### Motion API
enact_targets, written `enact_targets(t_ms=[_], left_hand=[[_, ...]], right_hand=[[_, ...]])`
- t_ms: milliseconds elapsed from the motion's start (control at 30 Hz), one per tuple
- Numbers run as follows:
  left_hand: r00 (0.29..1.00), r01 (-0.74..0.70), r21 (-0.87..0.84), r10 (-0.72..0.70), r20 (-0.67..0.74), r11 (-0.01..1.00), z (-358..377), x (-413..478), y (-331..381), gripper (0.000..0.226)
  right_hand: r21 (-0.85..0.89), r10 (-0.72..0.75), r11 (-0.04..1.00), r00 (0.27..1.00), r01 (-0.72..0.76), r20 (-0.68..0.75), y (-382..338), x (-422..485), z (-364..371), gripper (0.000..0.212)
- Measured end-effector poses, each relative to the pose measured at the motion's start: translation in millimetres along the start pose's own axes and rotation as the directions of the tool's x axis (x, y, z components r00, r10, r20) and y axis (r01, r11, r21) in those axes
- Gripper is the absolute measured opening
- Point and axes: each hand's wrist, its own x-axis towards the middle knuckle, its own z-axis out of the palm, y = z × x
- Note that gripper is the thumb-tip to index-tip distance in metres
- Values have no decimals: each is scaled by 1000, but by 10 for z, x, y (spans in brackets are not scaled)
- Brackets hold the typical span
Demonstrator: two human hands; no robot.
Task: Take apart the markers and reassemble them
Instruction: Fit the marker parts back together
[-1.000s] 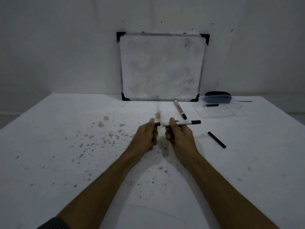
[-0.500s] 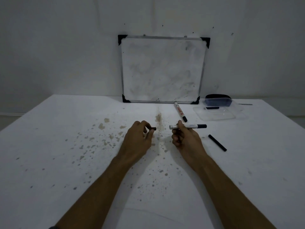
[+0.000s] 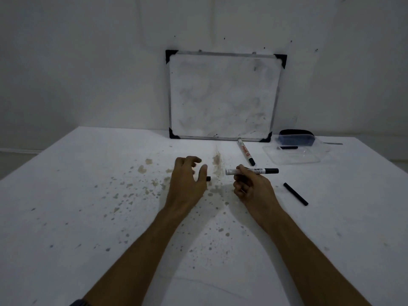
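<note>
My right hand [image 3: 249, 184] grips a white marker barrel [image 3: 251, 171] held level, its black end pointing right and its left end bare. My left hand [image 3: 187, 177] hovers over the table with fingers spread; a small black end piece [image 3: 208, 178] lies on the table just below its thumb. A second white marker with red lettering [image 3: 245, 151] lies beyond the right hand. A loose black stick-shaped part [image 3: 295, 193] lies on the table to the right of my right hand.
A small whiteboard [image 3: 223, 96] leans against the wall at the table's back. A clear plastic tray [image 3: 293, 154] holding a black piece and a dark blue container [image 3: 295, 138] stand at the back right. The white table [image 3: 88, 217] is speckled with brownish stains.
My hands pulled apart, separating the small black end piece from the barrel. My left hand then lowered, opened and let the piece go onto the table. My right hand kept the barrel.
</note>
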Motion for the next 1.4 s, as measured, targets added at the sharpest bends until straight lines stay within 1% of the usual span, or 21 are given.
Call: enact_targets(t_ms=[33,67,100,133,167,200,233,300,400,467,500,567,600,667,767,900,1000,1133,1233,1333,1400], left_hand=[[996,90,-154,-85,40,984,2,-10,83,25],[968,243,-360,-202,148,901,12,-16,167,28],[901,431,-555,-305,309,712,33,-21,231,34],[817,576,-670,-340,465,469,49,-37,283,41],[743,664,-701,-334,580,262,69,-50,290,46],[685,716,-687,-309,660,123,82,-59,279,50],[647,747,-663,-277,710,44,80,-64,266,53],[618,765,-643,-233,751,-41,49,-53,240,54],[600,771,-628,-209,772,-105,29,-23,223,55],[578,787,-601,-175,797,-140,38,-8,201,57],[568,796,-586,-148,810,-150,35,-4,193,58],[560,807,-575,-136,818,-138,20,0,188,58],[560,808,-575,-140,817,-127,16,2,188,58],[563,806,-579,-144,814,-123,16,7,199,58],[563,808,-580,-154,812,-102,9,-1,231,58],[567,808,-586,-193,801,-56,-19,-22,282,57],[590,799,-601,-225,776,20,-11,-29,298,50],[639,769,-592,-309,704,242,32,-21,326,34],[674,726,-551,-267,689,411,13,-39,316,32],[681,679,-516,-186,708,522,-5,-45,251,31],[692,653,-518,-156,705,553,-8,-41,221,28]], right_hand=[[29,-10,1000,1000,10,0,-18,-6,9,17],[44,-33,998,999,33,0,-33,-17,18,17],[37,-68,997,998,68,1,-38,-30,24,18],[-4,-116,993,993,116,2,-36,-42,27,17],[-80,-175,981,984,175,7,-29,-58,34,15],[-180,-242,954,970,241,19,-21,-75,42,14],[-291,-310,906,950,308,41,-15,-100,52,13],[-452,-444,777,890,438,100,-24,-184,101,8],[-456,-613,633,765,625,198,-13,-360,220,7],[-496,-625,543,721,677,300,82,-403,282,5],[-593,-576,481,742,646,343,156,-395,313,13],[-788,-421,357,839,502,344,303,-349,341,21],[-813,-400,361,863,457,308,329,-340,355,18],[-792,-443,413,859,449,256,330,-326,342,14],[-798,-462,367,838,477,289,308,-310,293,14],[-739,-459,490,858,462,232,273,-299,277,15],[-682,-488,570,857,458,167,208,-253,244,13],[-635,-505,643,860,429,69,108,-203,183,9],[-606,-486,701,874,376,-18,58,-146,110,14],[-555,-422,774,902,305,-93,4,-99,39,16],[-482,-349,840,929,251,-124,-35,-88,3,19]])
